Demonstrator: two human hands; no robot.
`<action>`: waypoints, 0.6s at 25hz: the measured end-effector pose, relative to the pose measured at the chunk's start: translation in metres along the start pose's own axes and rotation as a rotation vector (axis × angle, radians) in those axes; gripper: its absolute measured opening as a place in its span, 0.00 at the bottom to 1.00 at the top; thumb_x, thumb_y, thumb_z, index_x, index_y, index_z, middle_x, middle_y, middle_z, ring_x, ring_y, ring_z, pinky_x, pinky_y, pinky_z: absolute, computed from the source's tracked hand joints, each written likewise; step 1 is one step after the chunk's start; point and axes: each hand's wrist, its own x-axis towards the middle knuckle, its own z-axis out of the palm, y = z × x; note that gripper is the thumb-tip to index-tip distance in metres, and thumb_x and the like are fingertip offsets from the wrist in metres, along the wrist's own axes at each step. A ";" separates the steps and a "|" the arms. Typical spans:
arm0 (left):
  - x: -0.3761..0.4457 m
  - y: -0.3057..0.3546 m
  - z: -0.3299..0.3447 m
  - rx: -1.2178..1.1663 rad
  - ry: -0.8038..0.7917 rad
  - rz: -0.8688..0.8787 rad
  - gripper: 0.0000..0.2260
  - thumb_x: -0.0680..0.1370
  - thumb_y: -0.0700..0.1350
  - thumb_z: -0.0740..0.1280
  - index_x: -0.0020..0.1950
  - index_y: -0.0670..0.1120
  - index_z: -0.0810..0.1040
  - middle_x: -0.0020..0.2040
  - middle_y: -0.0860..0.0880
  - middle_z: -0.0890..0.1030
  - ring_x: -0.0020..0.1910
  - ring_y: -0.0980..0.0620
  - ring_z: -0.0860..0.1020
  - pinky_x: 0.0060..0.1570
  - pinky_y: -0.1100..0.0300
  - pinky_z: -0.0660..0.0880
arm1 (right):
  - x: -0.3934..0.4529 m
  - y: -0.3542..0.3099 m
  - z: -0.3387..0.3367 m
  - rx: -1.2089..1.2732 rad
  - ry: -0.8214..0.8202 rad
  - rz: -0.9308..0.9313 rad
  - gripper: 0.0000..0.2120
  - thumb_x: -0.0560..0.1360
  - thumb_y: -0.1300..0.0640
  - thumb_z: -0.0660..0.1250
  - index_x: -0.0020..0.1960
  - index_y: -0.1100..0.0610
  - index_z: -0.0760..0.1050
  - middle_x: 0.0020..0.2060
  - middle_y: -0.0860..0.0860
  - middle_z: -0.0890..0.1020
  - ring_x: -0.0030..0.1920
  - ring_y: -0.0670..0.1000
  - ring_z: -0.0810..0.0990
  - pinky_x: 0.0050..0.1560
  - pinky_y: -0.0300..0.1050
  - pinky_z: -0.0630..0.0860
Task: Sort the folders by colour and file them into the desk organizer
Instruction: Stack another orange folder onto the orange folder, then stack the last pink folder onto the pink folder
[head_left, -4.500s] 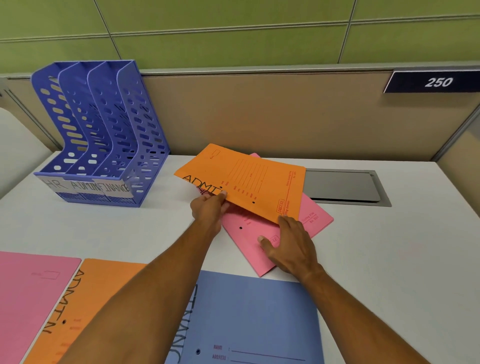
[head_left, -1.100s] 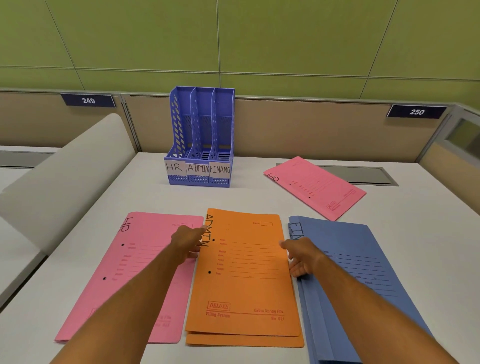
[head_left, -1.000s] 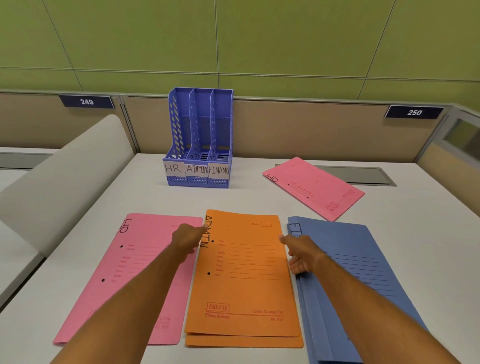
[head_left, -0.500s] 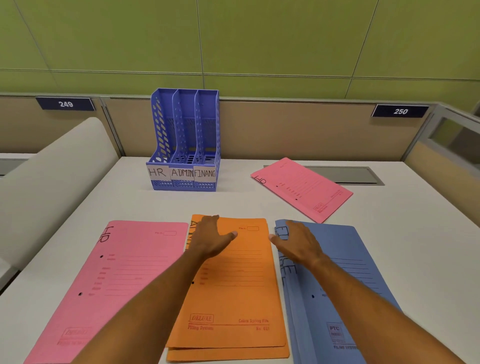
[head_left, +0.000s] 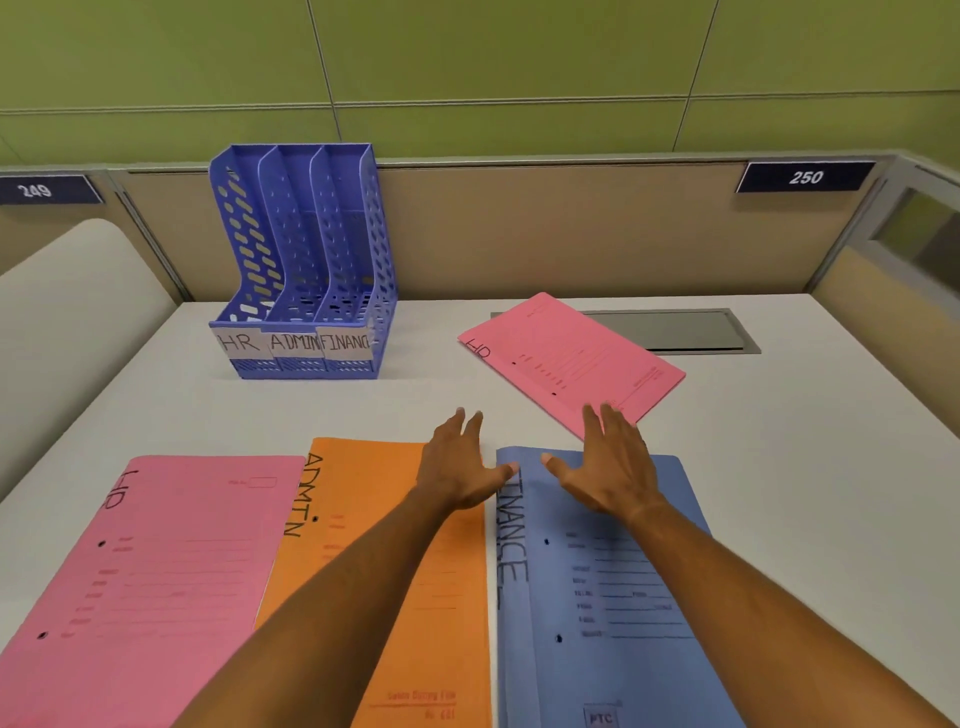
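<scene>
white desk (head_left: 779, 467): both hands, left (head_left: 457, 467) and right (head_left: 610, 470), outstretched, fingers spread.

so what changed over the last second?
Both hands left the orange folder: left hand and right hand now stretch, fingers straight, toward the far pink folder, holding nothing. Folders and organizer haven't moved.

Both forearms reach forward side by side, palms down. The left hand (head_left: 457, 470) has straight fingers and its thumb out to the right. The right hand (head_left: 610, 465) is spread flat, thumb pointing left; neither has a grip on anything.
</scene>
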 end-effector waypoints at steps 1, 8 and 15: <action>0.008 0.006 0.003 -0.005 -0.005 -0.005 0.43 0.72 0.67 0.65 0.79 0.48 0.52 0.79 0.43 0.52 0.77 0.42 0.53 0.72 0.45 0.57 | 0.008 0.008 0.001 0.007 -0.005 0.003 0.48 0.72 0.29 0.57 0.79 0.56 0.46 0.78 0.59 0.50 0.78 0.58 0.49 0.77 0.55 0.48; 0.068 0.050 0.027 -0.129 -0.061 -0.107 0.43 0.70 0.65 0.66 0.78 0.47 0.54 0.77 0.42 0.59 0.75 0.41 0.59 0.70 0.44 0.61 | 0.056 0.052 0.014 0.044 -0.033 0.015 0.48 0.71 0.28 0.58 0.78 0.57 0.50 0.77 0.59 0.55 0.77 0.59 0.54 0.76 0.56 0.52; 0.106 0.085 0.044 -0.507 0.038 -0.238 0.30 0.71 0.56 0.72 0.69 0.47 0.70 0.67 0.46 0.76 0.66 0.42 0.73 0.64 0.50 0.68 | 0.083 0.072 0.029 0.086 -0.062 -0.002 0.45 0.71 0.29 0.58 0.76 0.58 0.55 0.76 0.59 0.60 0.76 0.60 0.58 0.76 0.57 0.56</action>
